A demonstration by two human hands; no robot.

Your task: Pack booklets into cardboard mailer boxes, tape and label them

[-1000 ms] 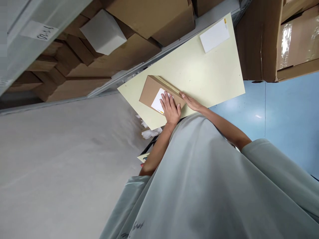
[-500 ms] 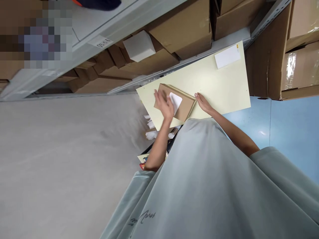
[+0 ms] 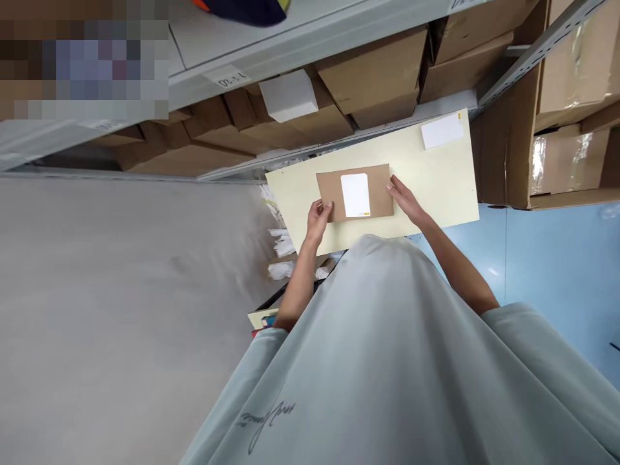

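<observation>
A flat brown cardboard package (image 3: 380,192) lies level over the cream board (image 3: 431,181), with a white label (image 3: 355,196) on its upper face. At the package's lower left corner, my left hand (image 3: 318,221) grips it between thumb and fingers. My right hand (image 3: 405,199) holds the opposite short edge, thumb toward the top face and fingers along the side. Some fingertips are hidden under the package. Another white label (image 3: 442,132) is on the board's far right corner.
Beyond the board runs a metal shelf (image 3: 290,58) packed with cardboard boxes (image 3: 372,71). A large open carton (image 3: 506,142) stands at the right. White crumpled packets (image 3: 281,270) sit below the board's left end, beside a grey wall (image 3: 135,290).
The package has turned from a slant to nearly straight and shifted right. My left hand has gone from over its face to its lower left corner; my right hand stays at the right end.
</observation>
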